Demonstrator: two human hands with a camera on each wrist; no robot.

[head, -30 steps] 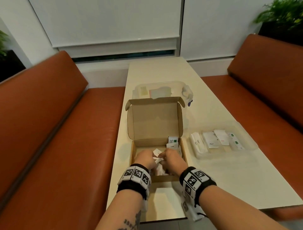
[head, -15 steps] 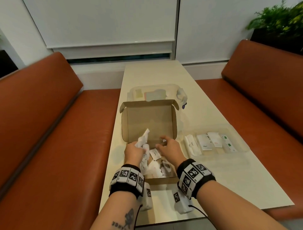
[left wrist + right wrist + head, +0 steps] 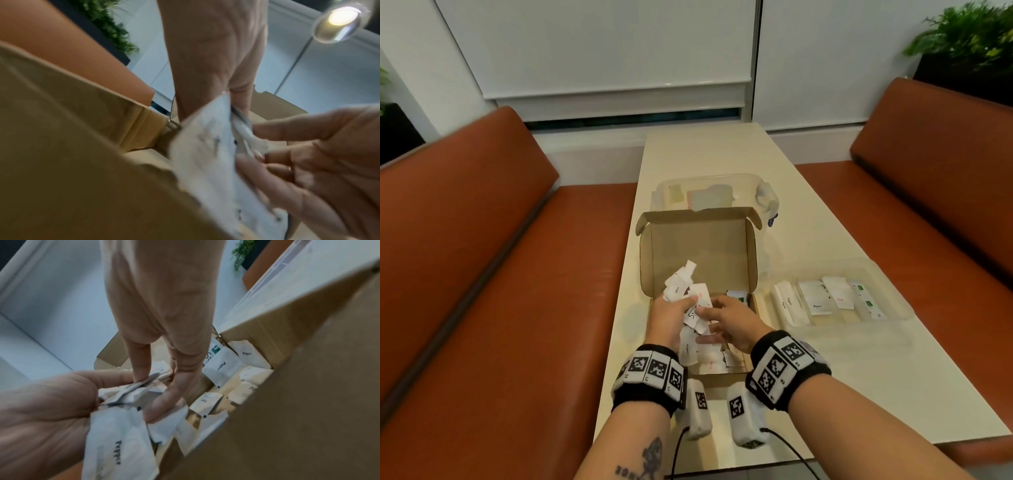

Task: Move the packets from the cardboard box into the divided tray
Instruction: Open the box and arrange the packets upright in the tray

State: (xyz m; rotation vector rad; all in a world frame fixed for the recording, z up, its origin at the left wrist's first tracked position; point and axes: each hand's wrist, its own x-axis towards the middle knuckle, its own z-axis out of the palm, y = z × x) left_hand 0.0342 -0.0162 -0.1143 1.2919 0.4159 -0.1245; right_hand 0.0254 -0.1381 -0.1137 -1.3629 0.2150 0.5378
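Now the left hand [image 3: 670, 317] holds a fanned bunch of packets [image 3: 681, 286] lifted clear above the cardboard box [image 3: 698, 260]; a second ago both hands were down among the loose packets on the box floor, so a handful has been gathered and raised; the head view has also tipped down and drawn back a little. The left fingers are curled round the bunch, thumb across it; the right hand [image 3: 729, 320] meets it from the other side, its fingers [image 3: 141, 369] pinching the edge of one packet in the bunch, probably to pull it free, though the wrist views are blurred and I cannot tell which packet. Meaning for the task: sorting stage, nothing yet carried across; many packets remain in the box [image 3: 222, 369], several marked Pepper.

The divided tray [image 3: 893, 310], clear plastic, sits just right of the box and already holds a few packets in separate compartments; its near strip looks bare.

Surface: long cream tabletop [image 3: 825, 359]; a clear lidded container [image 3: 767, 193] stands behind the box's raised lid. Room: rust-brown bench seats [image 3: 482, 274] on both sides, white blinds [image 3: 602, 51] at the far wall, a green plant [image 3: 969, 31] at upper right.
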